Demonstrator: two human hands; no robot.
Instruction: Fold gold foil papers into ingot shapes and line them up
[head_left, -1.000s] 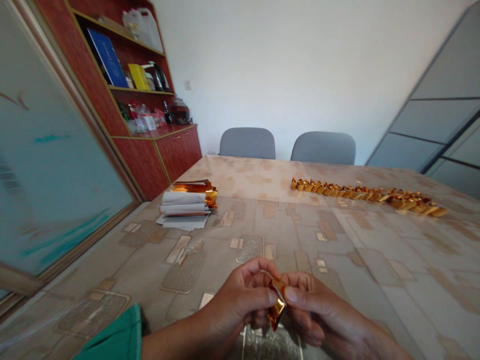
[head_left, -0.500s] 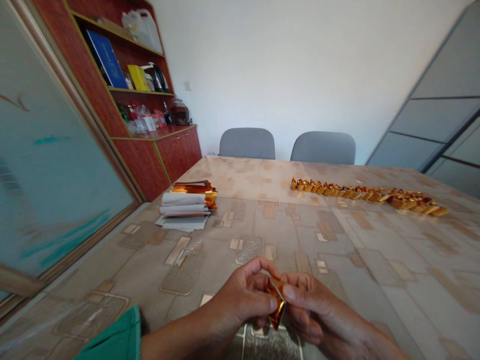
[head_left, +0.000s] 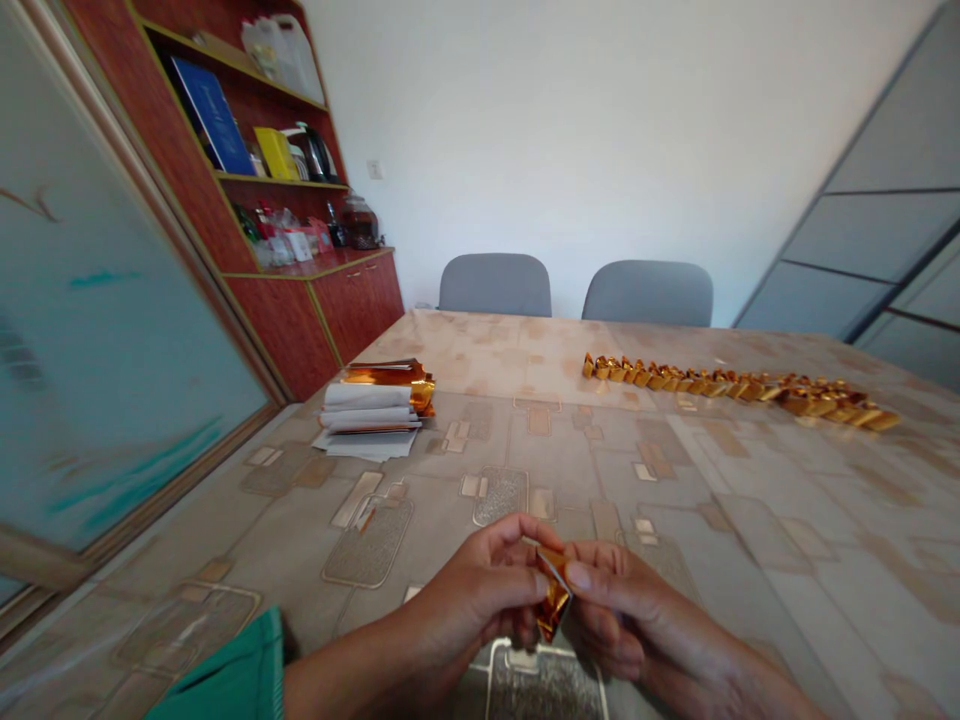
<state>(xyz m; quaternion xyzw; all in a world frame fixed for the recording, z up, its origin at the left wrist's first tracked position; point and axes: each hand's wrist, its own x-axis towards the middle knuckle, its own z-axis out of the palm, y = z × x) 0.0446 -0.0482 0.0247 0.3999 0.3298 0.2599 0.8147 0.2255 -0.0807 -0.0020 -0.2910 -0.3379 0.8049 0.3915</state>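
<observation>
A small folded piece of shiny gold foil paper (head_left: pixel 553 606) is held between my two hands over the near part of the table. My left hand (head_left: pixel 495 585) pinches its left side, thumb in front and forefinger arched over the top. On the right edge, my right hand (head_left: pixel 619 600) grips it between thumb and fingers. A pale edge runs down the middle of the piece. Farther off to the left lies a stack of gold and white paper sheets (head_left: pixel 371 408). Many folded gold paper pieces (head_left: pixel 697 383) stand in a long row at the right.
A patterned cloth covers the table (head_left: pixel 442 500). Two grey chairs (head_left: pixel 495 285) stand at its far side. On the left are a red-brown shelf cabinet (head_left: pixel 277 310) with bottles and boxes and a frosted glass panel (head_left: pixel 112 300).
My left thumb has shifted slightly up along the foil paper, showing more of its lower part. My right hand has barely moved. The stack and the row stay in place.
</observation>
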